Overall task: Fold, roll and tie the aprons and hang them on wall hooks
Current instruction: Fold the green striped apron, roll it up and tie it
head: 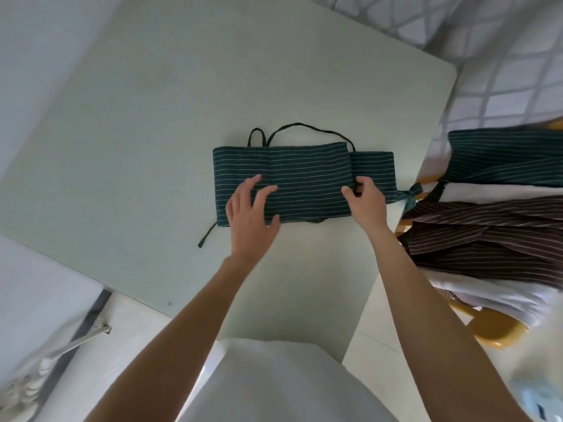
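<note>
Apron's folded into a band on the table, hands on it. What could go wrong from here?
1. Loose ties loop beyond the green apron's far edge and one trails off the near-left corner; they may get rolled inside.
2. The right hand pinches only one fold edge, while the left hand presses flat; layers could slip.
3. The right end lies near the table edge.

Person seen from a head-worn camera. Both forearms are bare from the elbow down, with no sleeves in view. The left hand and right hand carry no gloves, rings or watch. A plain white garment, smooth and unmarked, covers the torso at the lower edge of the view.
</note>
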Action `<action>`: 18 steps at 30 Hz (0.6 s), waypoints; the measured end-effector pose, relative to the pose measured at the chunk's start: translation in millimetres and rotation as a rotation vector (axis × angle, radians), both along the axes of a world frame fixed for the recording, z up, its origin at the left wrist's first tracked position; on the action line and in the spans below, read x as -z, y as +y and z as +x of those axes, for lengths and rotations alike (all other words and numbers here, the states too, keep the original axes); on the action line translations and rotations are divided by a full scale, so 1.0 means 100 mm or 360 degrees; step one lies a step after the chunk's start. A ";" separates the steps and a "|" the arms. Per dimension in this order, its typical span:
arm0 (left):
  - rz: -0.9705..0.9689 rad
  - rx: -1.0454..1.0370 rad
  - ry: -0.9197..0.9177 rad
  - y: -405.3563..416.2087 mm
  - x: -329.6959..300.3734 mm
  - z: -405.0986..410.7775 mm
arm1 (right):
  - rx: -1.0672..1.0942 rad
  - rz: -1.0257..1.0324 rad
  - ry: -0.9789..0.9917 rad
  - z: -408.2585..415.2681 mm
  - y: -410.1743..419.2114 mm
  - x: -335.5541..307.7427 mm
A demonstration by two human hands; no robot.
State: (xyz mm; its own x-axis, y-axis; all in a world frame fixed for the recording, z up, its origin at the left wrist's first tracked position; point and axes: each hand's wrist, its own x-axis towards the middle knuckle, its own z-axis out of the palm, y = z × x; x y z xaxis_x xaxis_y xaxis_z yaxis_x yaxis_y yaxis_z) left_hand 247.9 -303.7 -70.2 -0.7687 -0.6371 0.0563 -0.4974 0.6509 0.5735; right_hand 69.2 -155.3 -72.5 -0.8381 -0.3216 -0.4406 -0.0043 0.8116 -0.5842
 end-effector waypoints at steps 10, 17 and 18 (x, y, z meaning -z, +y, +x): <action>0.0635 -0.0364 -0.0244 -0.42 0.13 0.38 | 0.0034 -0.0219 0.0111 -0.06 -0.28 -0.15; -0.0044 0.0104 -0.0210 -0.28 0.22 0.25 | 0.0172 -0.0191 0.0777 -0.32 0.21 -0.45; -0.0065 0.0181 -0.0229 -0.25 0.24 0.21 | 0.0281 -0.0094 0.0729 -0.37 0.34 -0.39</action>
State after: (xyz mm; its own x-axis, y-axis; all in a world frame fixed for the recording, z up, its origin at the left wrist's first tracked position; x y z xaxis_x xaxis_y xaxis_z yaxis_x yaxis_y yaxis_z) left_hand 268.5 -329.1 -93.8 -0.8377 -0.5450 -0.0353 -0.4942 0.7291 0.4735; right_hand 32.4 -121.8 -33.0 -0.9853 -0.1707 0.0005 -0.1370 0.7886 -0.5995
